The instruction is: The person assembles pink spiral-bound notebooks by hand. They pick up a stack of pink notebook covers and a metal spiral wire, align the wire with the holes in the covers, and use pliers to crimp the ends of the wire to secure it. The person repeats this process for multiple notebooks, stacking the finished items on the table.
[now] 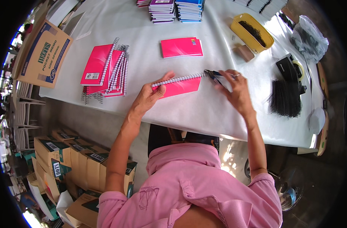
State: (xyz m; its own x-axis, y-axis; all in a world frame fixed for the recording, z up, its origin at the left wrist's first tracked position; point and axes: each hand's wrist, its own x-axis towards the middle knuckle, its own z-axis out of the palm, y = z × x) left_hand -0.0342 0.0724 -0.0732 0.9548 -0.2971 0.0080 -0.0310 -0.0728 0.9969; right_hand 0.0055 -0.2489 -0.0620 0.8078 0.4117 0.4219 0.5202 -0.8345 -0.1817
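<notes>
My left hand (153, 92) grips the left end of a pink spiral notebook (183, 88), tilted up with its coiled edge on top. A dark wire spiral runs along that edge and its loose end sticks out at the right. There, the jaws of dark-handled pliers (214, 77) meet the end of the coil. My right hand (236, 91) is closed around the pliers' handles. Beyond the notebook lie pink unbound notepads (181, 47). To the left is a pile of pink spiral notebooks (99, 68), some with coil ends sticking out past their edges.
A yellow tub (270, 40) of black coils stands far right beside a small brown block (245, 53). Black spirals (285, 98) and a tape dispenser (289, 68) lie at right. Notepad stacks (189, 11) stand at the back, a carton (44, 53) at left. Boxes (82, 155) fill the floor lower left.
</notes>
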